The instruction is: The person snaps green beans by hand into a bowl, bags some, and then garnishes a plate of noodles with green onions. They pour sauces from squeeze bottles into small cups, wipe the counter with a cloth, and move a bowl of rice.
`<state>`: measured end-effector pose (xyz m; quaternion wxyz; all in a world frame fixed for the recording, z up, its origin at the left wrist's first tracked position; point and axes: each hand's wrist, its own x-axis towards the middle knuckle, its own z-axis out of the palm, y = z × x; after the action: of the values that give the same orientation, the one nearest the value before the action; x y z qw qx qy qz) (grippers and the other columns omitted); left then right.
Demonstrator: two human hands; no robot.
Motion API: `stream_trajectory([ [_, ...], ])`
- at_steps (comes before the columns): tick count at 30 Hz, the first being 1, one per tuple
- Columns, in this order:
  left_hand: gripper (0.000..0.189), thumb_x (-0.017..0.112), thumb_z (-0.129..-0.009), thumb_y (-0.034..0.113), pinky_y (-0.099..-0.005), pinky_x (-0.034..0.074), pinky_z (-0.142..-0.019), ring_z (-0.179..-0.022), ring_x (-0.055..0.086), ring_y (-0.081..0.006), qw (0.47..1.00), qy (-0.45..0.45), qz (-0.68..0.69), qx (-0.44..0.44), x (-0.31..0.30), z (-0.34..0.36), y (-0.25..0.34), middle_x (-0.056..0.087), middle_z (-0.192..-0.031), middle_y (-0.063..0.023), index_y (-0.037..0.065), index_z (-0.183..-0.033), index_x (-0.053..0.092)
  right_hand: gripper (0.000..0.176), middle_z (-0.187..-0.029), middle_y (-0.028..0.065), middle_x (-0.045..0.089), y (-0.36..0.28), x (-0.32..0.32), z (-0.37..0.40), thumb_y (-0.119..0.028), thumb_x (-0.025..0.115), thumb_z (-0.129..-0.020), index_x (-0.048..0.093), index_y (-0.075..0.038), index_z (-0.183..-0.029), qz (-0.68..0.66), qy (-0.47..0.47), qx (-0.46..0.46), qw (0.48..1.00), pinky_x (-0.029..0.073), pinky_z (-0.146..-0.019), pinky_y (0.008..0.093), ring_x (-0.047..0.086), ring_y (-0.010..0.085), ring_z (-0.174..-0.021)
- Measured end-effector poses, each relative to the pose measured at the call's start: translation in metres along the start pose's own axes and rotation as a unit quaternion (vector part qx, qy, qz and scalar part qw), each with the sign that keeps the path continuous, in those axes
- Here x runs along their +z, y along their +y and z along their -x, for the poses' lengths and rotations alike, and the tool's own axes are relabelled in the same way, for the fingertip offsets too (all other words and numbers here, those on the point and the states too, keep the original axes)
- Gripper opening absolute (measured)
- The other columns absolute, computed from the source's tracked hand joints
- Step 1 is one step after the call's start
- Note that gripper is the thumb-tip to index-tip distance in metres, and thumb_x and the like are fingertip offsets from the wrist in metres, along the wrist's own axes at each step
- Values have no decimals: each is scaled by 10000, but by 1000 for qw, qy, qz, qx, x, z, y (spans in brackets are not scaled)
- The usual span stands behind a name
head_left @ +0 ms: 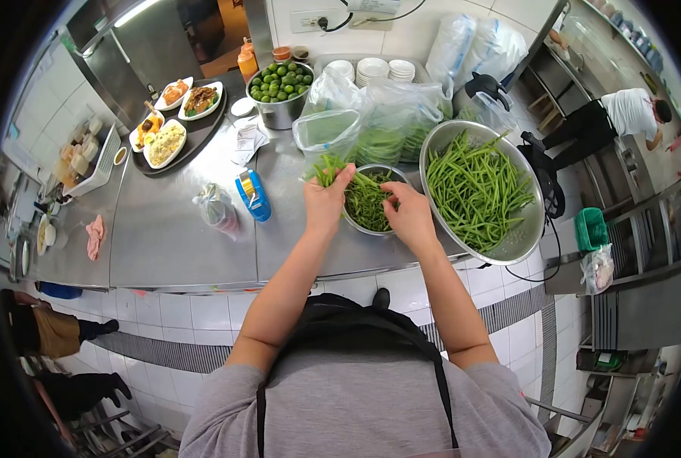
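Observation:
My left hand (pixel 326 200) is closed around a small bunch of green beans (pixel 328 169) at the left rim of a small metal bowl (pixel 371 223). Short green pieces (pixel 369 200) fill that bowl. Over its right side is my right hand (pixel 410 214), its fingers pinched together at the pieces; what they hold is too small to name. Just right of it, a large metal colander (pixel 537 229) is heaped with long green beans (pixel 474 191). Clear plastic bags (pixel 386 114) of green vegetables stand behind the small bowl.
On the steel counter (pixel 180 244) are a blue carton (pixel 253 195), a tied plastic bag (pixel 217 210), a pot of limes (pixel 281 114) and a dark tray (pixel 209 126) with plated food. A person (pixel 623 118) bends at the right; other people stand at the lower left.

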<state>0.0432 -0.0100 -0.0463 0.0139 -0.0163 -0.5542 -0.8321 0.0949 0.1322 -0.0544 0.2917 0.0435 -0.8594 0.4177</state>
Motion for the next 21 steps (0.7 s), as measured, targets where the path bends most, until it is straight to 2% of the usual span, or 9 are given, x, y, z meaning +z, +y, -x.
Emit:
stream_trajectory([
  [5, 127, 687, -782, 172, -183, 274, -402, -459, 386, -11, 1000, 3, -19, 4, 4, 1, 1, 539, -611, 54, 49, -785, 654, 90, -751, 82, 574, -7, -11, -5, -52, 638, -730, 624, -34, -818, 46, 9, -8, 999, 456, -540, 296, 568, 215, -597],
  [8, 116, 680, -787, 156, -184, 277, -405, -475, 391, -9, 1000, -15, -19, 2, 5, 2, 0, 544, -629, 54, 43, -802, 657, 74, -741, 81, 573, -26, -15, -11, -56, 633, -736, 629, -36, -807, -31, -10, 35, 999, 451, -553, 307, 564, 227, -610],
  [11, 114, 683, -783, 143, -185, 282, -412, -483, 394, -11, 1000, -15, -27, 1, 11, 5, 2, 540, -631, 57, 37, -815, 656, 52, -707, 84, 563, -29, -9, -13, -50, 644, -719, 614, -31, -758, -23, -41, -8, 999, 442, -535, 313, 552, 226, -587],
  [13, 139, 689, -776, 146, -192, 285, -412, -473, 394, -20, 1000, -14, -26, 4, 13, 8, 6, 553, -642, 33, 26, -833, 649, 67, -673, 88, 550, -25, -7, -19, -39, 654, -691, 595, -30, -723, 6, -7, -81, 997, 436, -523, 315, 551, 221, -579],
  [14, 167, 694, -769, 150, -199, 289, -412, -462, 393, -28, 1000, -16, -23, 11, 13, 9, 8, 567, -652, 10, 14, -850, 641, 84, -652, 86, 537, -26, -5, -18, -29, 653, -667, 584, -29, -715, -49, 14, -15, 999, 426, -510, 301, 540, 207, -567],
  [15, 167, 694, -769, 150, -199, 289, -412, -462, 393, -28, 1000, -13, -26, 5, 15, 11, 11, 567, -652, 10, 14, -850, 641, 64, -640, 33, 537, -26, -7, -19, -35, 649, -690, 591, -27, -716, -68, 21, 12, 997, 399, -493, 253, 512, 120, -558],
  [17, 146, 686, -777, 142, -185, 308, -431, -489, 429, -32, 997, -34, 74, 0, 20, 16, 16, 595, -674, -1, 14, -841, 655, 49, -643, -29, 524, -26, -6, -21, -40, 636, -741, 596, -22, -720, -226, 36, 153, 961, 362, -483, 203, 457, 38, -572],
  [19, 154, 684, -780, 145, -187, 312, -431, -489, 432, -36, 994, -29, 103, -15, 24, 21, 18, 606, -690, -14, 8, -845, 654, 55, -649, -55, 521, -37, -11, -21, -40, 614, -782, 600, -14, -737, -307, 44, 181, 933, 340, -492, 173, 429, 4, -580],
  [21, 163, 681, -782, 148, -188, 315, -431, -488, 435, -41, 990, -26, 135, -27, 26, 23, 20, 616, -706, -27, 2, -849, 652, 51, -635, -50, 524, -38, -12, -21, -34, 603, -793, 597, -6, -750, -488, 35, 201, 848, 337, -501, 165, 432, 11, -562],
])
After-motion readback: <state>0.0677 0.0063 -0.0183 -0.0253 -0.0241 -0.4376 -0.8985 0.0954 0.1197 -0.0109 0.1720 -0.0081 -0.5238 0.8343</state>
